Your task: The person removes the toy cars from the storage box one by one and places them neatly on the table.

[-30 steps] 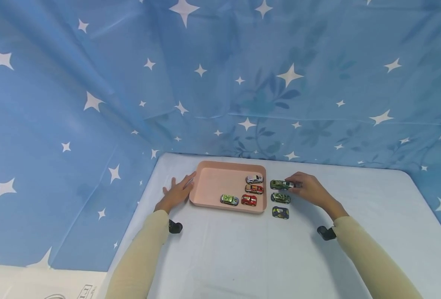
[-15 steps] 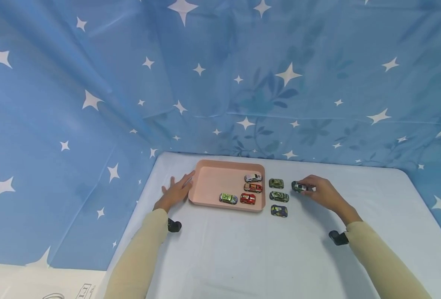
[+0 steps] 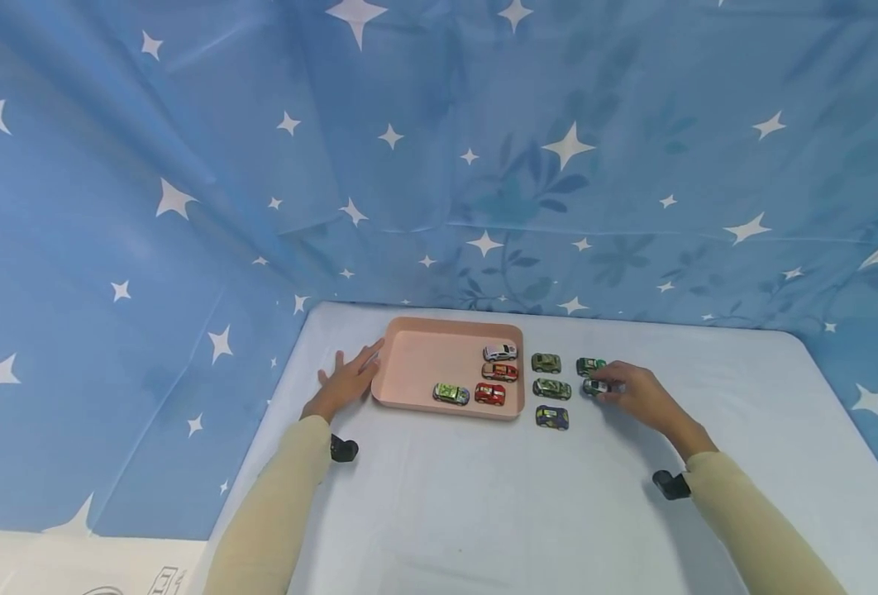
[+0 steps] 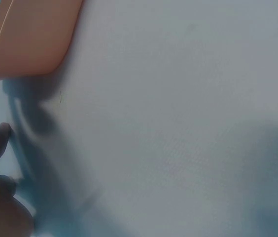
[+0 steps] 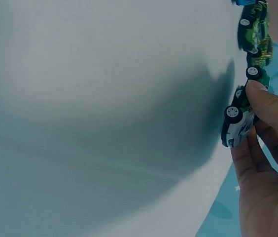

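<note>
My right hand [image 3: 636,399] pinches a small white-and-dark toy car [image 3: 597,387] between thumb and fingers, to the right of the tray. In the right wrist view the held toy car [image 5: 238,121] shows white wheels and a white end. Just beyond it stands a green toy car [image 3: 590,365], close to my fingertips. My left hand [image 3: 344,385] rests at the left rim of the pink tray [image 3: 412,406], fingers spread. Only part of that left hand [image 4: 1,197] shows in the left wrist view, beside the tray's corner [image 4: 35,49].
Inside the tray's right half are a white car [image 3: 500,353], an orange-red car [image 3: 500,373], a red car [image 3: 489,394] and a lime-green car [image 3: 450,394]. Two camouflage cars [image 3: 552,388] and a dark blue-yellow car [image 3: 552,417] line up between tray and right hand.
My right hand has moved right, away from the olive car near the tray, then slightly toward me with the white-and-dark car. A green car now shows beside it. My left hand stays at the tray.
</note>
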A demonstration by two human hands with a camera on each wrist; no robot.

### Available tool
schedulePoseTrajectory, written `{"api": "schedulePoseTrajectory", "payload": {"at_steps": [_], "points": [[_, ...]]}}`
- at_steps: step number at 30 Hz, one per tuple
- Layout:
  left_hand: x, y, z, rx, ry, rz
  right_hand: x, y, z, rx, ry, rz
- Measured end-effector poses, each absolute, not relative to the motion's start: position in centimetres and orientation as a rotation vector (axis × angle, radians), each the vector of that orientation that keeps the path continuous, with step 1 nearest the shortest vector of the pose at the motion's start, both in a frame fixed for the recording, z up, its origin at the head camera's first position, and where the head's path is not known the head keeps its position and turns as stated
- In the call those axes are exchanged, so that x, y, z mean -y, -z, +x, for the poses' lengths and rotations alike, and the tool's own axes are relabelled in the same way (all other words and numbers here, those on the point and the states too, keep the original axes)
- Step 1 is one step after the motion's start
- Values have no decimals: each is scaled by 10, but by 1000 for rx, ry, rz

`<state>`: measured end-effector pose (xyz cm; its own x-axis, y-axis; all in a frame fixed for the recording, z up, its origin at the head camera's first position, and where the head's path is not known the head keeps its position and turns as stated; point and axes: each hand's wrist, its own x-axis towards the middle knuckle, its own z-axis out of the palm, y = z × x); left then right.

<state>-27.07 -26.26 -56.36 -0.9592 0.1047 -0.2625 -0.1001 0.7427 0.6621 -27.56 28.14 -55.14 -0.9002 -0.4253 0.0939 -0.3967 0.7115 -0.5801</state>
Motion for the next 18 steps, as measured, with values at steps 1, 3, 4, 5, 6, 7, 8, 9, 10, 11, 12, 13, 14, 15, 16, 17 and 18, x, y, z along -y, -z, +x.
{"api": "schedulePoseTrajectory", "payload": {"at_steps": [1,3,4,5,6,7,8,9,10,11,12,13,14,15,16,17,18], "points": [[263,564,-272,-2661,-1028,0,-281,552,-275,-2866,947,-681],[263,563,-272,-2656,-1039,1,-281,554,-273,-2865,940,-676],[263,563,-271,-2654,-1048,3,-281,555,-273,-2862,939,-677],[262,557,-269,-2653,-1048,4,-280,556,-272,-2860,939,-677],[260,554,-267,-2655,-1046,5,-280,556,-272,-2858,938,-672],[260,553,-266,-2654,-1053,1,-279,556,-271,-2853,939,-670],[258,549,-264,-2648,-1049,-3,-278,557,-271,-2846,941,-668],[258,549,-264,-2652,-1043,-5,-278,557,-270,-2839,940,-667],[258,548,-263,-2655,-1036,-5,-277,558,-270,-2836,935,-664],[258,549,-264,-2657,-1028,-8,-277,558,-270,-2836,927,-660],[257,549,-264,-2658,-1021,-9,-276,559,-269,-2835,920,-659],[257,550,-264,-2661,-1013,-11,-276,559,-269,-2833,915,-663],[257,550,-265,-2667,-995,-10,-276,559,-269,-2835,905,-667],[257,551,-265,-2667,-991,-10,-276,559,-269,-2838,899,-670],[257,551,-266,-2667,-991,-9,-276,559,-269,-2841,892,-678],[257,551,-266,-2666,-989,-9,-276,559,-269,-2842,887,-686],[257,551,-267,-2667,-987,-9,-276,558,-269,-2842,882,-696]]}}
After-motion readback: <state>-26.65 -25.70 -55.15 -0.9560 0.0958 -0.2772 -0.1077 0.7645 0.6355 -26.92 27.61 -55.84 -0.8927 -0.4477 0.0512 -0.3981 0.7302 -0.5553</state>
